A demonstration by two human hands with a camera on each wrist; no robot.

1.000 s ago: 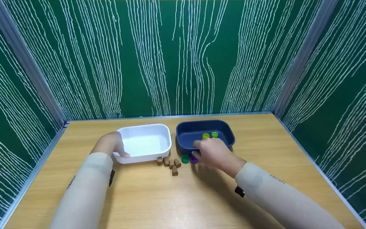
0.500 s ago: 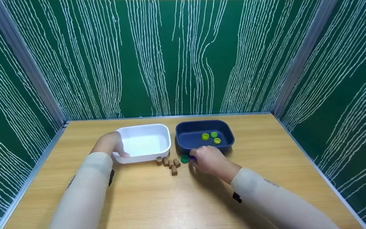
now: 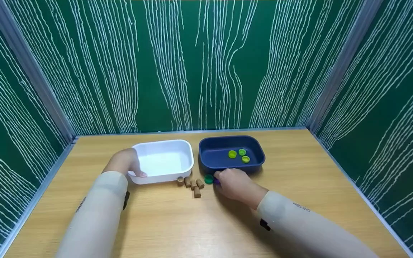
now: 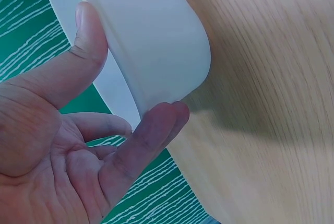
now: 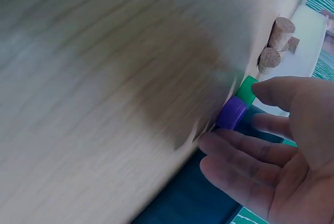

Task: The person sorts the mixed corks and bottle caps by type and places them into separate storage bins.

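Note:
At the left end of the white plastic container (image 3: pixel 165 157), my left hand (image 3: pixel 126 163) holds its wall. In the left wrist view, the thumb lies along the rim and the fingertips touch the outer corner. My right hand (image 3: pixel 237 184) is low at the front of the dark blue container (image 3: pixel 206 161). A purple bottle cap (image 5: pixel 231 113) lies between its thumb and fingers, which are spread rather than pinching. Touching that cap is a green bottle cap (image 5: pixel 246 90), near the thumb tip. In the head view the hand partly hides the purple cap (image 3: pixel 216 181).
Several corks (image 3: pixel 193 184) lie in a cluster before the white container's right front corner. Yellow and lime bottle caps (image 3: pixel 232 154) sit inside the dark blue container. Green walls with white lines border the wooden table (image 3: pixel 177 225) at the back and sides.
My right hand has drawn slightly left and towards me, uncovering a yellow cap in the blue container and covering more of the purple one. My left hand has stayed put.

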